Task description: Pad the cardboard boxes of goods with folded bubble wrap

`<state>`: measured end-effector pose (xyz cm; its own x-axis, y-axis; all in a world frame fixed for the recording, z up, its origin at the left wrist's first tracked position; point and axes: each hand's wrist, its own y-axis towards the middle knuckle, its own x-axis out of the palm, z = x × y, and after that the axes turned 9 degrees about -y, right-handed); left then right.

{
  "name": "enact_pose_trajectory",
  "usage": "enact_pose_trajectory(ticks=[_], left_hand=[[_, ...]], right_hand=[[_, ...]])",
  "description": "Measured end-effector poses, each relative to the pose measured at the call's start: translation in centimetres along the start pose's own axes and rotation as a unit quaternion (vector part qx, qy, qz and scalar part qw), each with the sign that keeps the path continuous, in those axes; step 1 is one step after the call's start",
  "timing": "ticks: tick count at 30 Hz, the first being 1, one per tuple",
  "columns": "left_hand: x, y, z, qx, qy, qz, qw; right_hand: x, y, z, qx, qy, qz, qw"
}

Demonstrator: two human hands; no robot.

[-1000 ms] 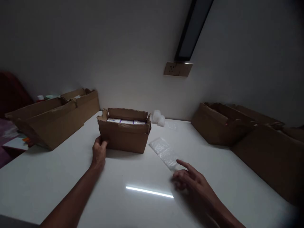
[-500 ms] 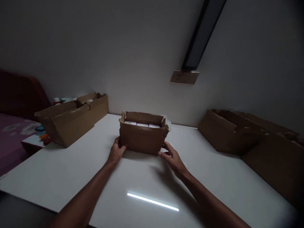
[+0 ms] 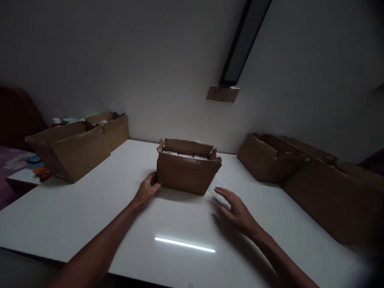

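Observation:
A small open cardboard box (image 3: 186,176) stands near the middle of the white table (image 3: 90,216); the tops of white packs with purple edges show inside it. My left hand (image 3: 147,191) grips the box's lower left corner, fingers curled on the cardboard. My right hand (image 3: 235,210) hovers flat just off the box's lower right corner, fingers stretched out and holding nothing. A clear plastic bag lies partly hidden under the box's right side.
Two open cardboard boxes (image 3: 75,146) sit at the table's left edge. Larger cardboard boxes (image 3: 303,168) line the right side. A wall socket (image 3: 222,93) and a dark strip are on the wall behind. Small items lie on a low surface at far left.
The box has slid right over the clear plastic bag that lay beside it. My right hand came to the box's right side, then drew back off it and opened flat.

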<state>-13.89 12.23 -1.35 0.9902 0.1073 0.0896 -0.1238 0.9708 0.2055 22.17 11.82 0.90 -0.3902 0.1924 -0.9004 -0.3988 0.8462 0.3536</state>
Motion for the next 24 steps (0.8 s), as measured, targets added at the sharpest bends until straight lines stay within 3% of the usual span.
enact_pose_trajectory(ticks=[3,5,11,14,16,18,20,22,24], left_hand=[[0.1,-0.1,0.2,-0.008,0.01,0.013,1.0],[0.1,-0.2,0.4,-0.01,0.017,0.022,1.0],[-0.1,-0.8,1.2,-0.011,0.036,0.04,0.998],[-0.1,-0.7,1.1,-0.011,0.044,0.057,0.997],[0.0,-0.6,0.9,-0.01,0.053,0.072,0.996],[-0.1,-0.4,0.5,-0.008,0.065,0.089,0.994],[-0.3,-0.2,0.2,-0.008,0.081,0.111,0.99],[-0.7,-0.1,0.0,-0.008,0.098,0.138,0.985],[-1.2,-0.1,0.0,-0.009,0.115,0.162,0.98]], right_hand=[[-0.1,-1.1,0.8,-0.026,-0.19,-0.033,0.981],[-0.3,-1.0,0.8,-0.013,-0.263,-0.057,0.963],[-1.7,-1.4,-1.3,-0.004,-0.3,-0.092,0.949],[-2.5,-2.5,-4.1,0.012,-0.199,-0.114,0.973],[-3.2,-2.9,-6.6,0.039,-0.035,-0.126,0.991],[-4.0,-2.6,-8.8,0.054,0.163,-0.129,0.977],[-4.6,-2.1,-10.1,0.062,0.311,-0.108,0.942],[-4.8,-1.8,-10.2,0.084,0.353,-0.07,0.929],[-4.6,-2.0,-9.7,0.11,0.326,-0.055,0.937]])
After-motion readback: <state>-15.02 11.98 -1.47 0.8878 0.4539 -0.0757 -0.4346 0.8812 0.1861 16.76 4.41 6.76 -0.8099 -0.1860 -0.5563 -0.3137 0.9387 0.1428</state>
